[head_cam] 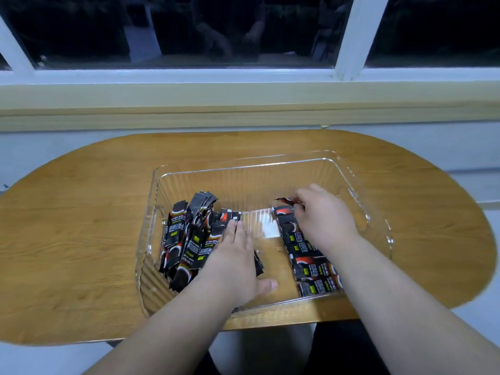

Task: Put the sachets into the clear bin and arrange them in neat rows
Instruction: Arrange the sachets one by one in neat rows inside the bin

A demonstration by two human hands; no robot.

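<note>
Two hands inside the bin, sachets on both sides.
Left hand lies flat, fingers straight, pressing on the loose pile leaning by the bin's left wall. Right hand pinches one sachet above the far end of the flat row on the right; its forearm hides part of the row's near end. Bin sits on a wooden table below a window sill.

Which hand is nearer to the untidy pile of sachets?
Left. The left hand rests on the pile; the right hand pinches a sachet across the bin.
</note>
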